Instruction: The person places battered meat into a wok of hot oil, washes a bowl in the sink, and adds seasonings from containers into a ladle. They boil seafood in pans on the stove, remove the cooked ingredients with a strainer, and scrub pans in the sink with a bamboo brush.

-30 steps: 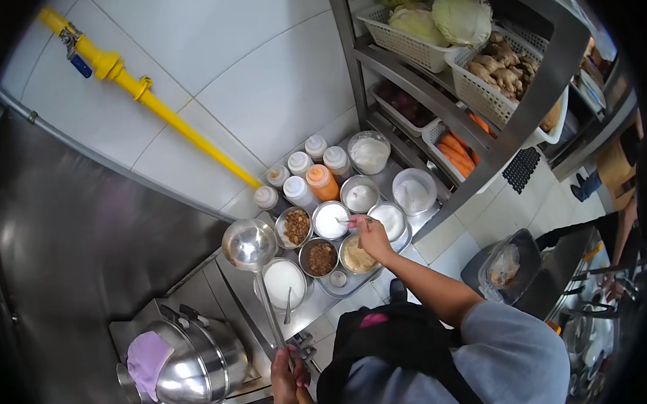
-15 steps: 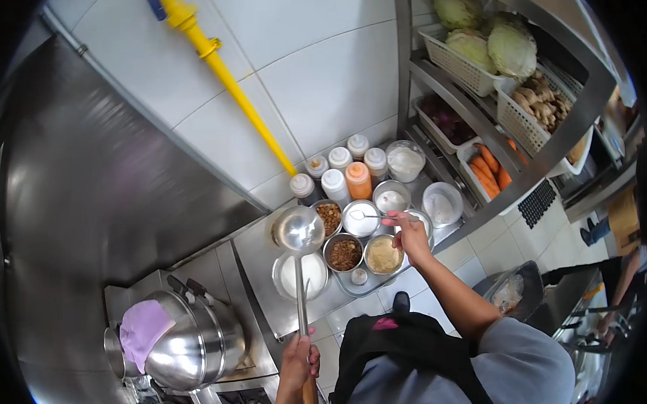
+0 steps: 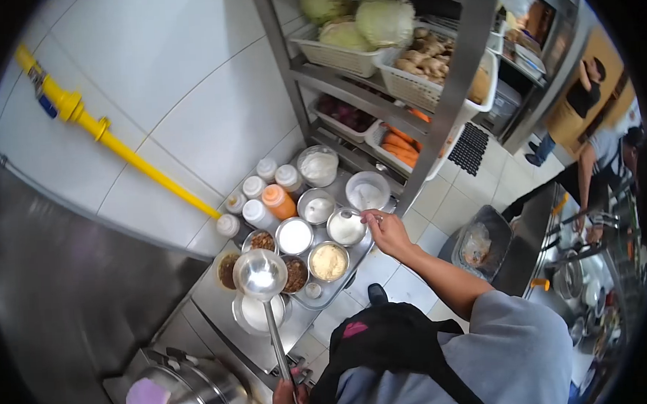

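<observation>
The right hand [image 3: 388, 232] is pinching a small spoon [image 3: 350, 215] between thumb and fingers, and the left hand [image 3: 287, 400] is wrapping closed round the handle of a ladle [image 3: 260, 275]. The spoon's head is hanging over the far edge of the sugar-like white bowl [image 3: 346, 230], just left of the right fingertips; whether it is carrying anything, I cannot tell.

Spilling looks the likeliest trouble: a light pinch could be letting the spoon roll, scattering grains over the tray [image 3: 335, 292] or into the second white bowl [image 3: 295, 236], left of the right hand. A dipping right wrist could be brushing the yellowish bowl [image 3: 328, 261], which is sitting nearer the body. The ladle's weight is lying far out from the left hand, so a slack grip could be letting its cup sink onto the brown bowl [image 3: 296, 275] or the large bowl [image 3: 255, 315] on the surface [image 3: 261, 348].

The spoon is pointing left from the right fingers, its long axis running roughly crosswise. The ladle is pointing forward from the left hand, towards the wall and slightly left, its long axis following the handle.
</observation>
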### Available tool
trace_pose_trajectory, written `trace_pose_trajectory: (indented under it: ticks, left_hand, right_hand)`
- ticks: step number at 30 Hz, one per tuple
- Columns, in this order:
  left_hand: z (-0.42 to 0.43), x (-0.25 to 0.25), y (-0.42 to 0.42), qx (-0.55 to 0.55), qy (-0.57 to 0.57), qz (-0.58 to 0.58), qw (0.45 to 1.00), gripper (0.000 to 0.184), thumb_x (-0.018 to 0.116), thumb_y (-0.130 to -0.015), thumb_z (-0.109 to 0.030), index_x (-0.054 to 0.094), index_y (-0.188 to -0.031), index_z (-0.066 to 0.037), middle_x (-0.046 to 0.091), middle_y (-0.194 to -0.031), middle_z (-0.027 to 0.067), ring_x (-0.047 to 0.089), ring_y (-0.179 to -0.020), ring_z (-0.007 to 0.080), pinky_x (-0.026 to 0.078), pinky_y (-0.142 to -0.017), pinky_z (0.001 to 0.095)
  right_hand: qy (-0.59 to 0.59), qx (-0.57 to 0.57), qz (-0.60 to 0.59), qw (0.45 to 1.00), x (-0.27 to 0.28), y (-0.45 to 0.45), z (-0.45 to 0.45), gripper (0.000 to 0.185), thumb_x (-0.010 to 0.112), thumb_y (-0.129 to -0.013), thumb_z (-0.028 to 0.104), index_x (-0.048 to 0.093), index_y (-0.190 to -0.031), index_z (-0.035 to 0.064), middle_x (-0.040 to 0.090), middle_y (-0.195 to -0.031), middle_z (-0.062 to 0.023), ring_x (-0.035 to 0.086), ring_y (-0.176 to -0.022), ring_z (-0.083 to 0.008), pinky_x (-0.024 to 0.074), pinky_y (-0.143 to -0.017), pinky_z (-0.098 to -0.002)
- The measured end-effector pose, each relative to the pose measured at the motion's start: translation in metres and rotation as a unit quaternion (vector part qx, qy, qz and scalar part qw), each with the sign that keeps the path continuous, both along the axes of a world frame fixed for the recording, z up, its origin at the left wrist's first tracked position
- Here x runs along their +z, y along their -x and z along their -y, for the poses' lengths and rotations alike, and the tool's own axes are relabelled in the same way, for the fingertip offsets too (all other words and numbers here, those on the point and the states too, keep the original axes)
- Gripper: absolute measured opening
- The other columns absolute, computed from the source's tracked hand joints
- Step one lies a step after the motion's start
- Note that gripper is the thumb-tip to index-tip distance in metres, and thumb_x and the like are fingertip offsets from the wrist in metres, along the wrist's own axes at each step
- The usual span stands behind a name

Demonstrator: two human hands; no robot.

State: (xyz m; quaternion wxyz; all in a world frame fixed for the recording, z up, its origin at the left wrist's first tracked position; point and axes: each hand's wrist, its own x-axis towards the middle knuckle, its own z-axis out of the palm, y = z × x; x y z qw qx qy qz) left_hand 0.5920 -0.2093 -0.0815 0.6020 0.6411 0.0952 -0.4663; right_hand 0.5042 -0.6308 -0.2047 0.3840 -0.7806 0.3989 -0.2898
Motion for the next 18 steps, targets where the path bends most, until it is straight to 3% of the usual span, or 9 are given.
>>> trace_pose_trajectory:
  ticks: [3,8,11,12,14,18]
  left_hand:
    - [0.008,0.011,0.006,0.066,-0.03,-0.024,0.997,0.023,0.052,-0.098,-0.034,0.059,-0.099,-0.012,0.052,-0.068,-0.0035,0.044,-0.05,0.0083,0.032,-0.042,0.0209]
    - [0.004,-0.026,-0.012,-0.081,0.009,0.007,0.997,0.034,0.049,-0.099,-0.038,0.055,-0.114,-0.008,0.047,-0.06,-0.0003,0.04,-0.043,0.0093,0.032,-0.037,0.0221]
    - [-0.01,-0.053,-0.021,-0.147,0.046,0.017,0.988,0.042,0.048,-0.099,-0.04,0.053,-0.123,-0.006,0.044,-0.056,0.0017,0.037,-0.039,0.0099,0.032,-0.034,0.0229]
    - [-0.012,-0.058,-0.024,-0.166,0.055,0.019,0.984,0.045,0.047,-0.099,-0.041,0.052,-0.126,-0.005,0.043,-0.054,0.0024,0.037,-0.037,0.0101,0.032,-0.033,0.0231]
    - [-0.008,-0.05,-0.018,-0.147,0.03,0.038,0.988,0.045,0.049,-0.098,-0.041,0.055,-0.125,-0.005,0.046,-0.059,0.0012,0.039,-0.042,0.0096,0.034,-0.038,0.023]
    - [0.008,-0.025,-0.006,-0.096,-0.035,0.092,0.99,0.046,0.052,-0.096,-0.042,0.059,-0.122,-0.005,0.05,-0.068,-0.0011,0.044,-0.053,0.0085,0.037,-0.048,0.0228]
  right_hand:
    - [-0.001,0.006,-0.061,0.998,-0.026,0.005,-0.001,0.033,0.045,-0.099,0.026,0.067,-0.108,0.0045,0.072,-0.093,-0.0123,0.068,-0.086,-0.0326,0.0516,-0.079,-0.0417]
    - [-0.101,-0.011,0.03,0.994,-0.065,-0.002,-0.011,0.034,0.043,-0.099,0.026,0.069,-0.101,0.0035,0.073,-0.091,-0.0119,0.068,-0.081,-0.0295,0.0516,-0.078,-0.0395]
    - [-0.207,-0.031,0.1,0.973,-0.073,-0.003,-0.012,0.035,0.042,-0.1,0.025,0.066,-0.105,-0.0003,0.073,-0.089,-0.0098,0.061,-0.055,-0.018,0.0515,-0.061,-0.0339]
    - [-0.208,-0.032,0.101,0.972,-0.078,-0.003,-0.01,0.035,0.042,-0.1,0.025,0.066,-0.105,-0.0003,0.073,-0.089,-0.0098,0.061,-0.055,-0.018,0.0515,-0.061,-0.0339]
    - [-0.27,-0.029,0.149,0.951,-0.086,-0.003,-0.006,0.041,0.039,-0.103,0.029,0.063,-0.11,-0.0035,0.071,-0.097,-0.0104,0.054,-0.048,-0.0131,0.0483,-0.049,-0.0283]
    - [-0.248,-0.029,0.138,0.958,-0.086,0.002,-0.004,0.04,0.04,-0.103,0.029,0.063,-0.111,-0.0024,0.071,-0.098,-0.0103,0.055,-0.049,-0.013,0.0482,-0.049,-0.0276]
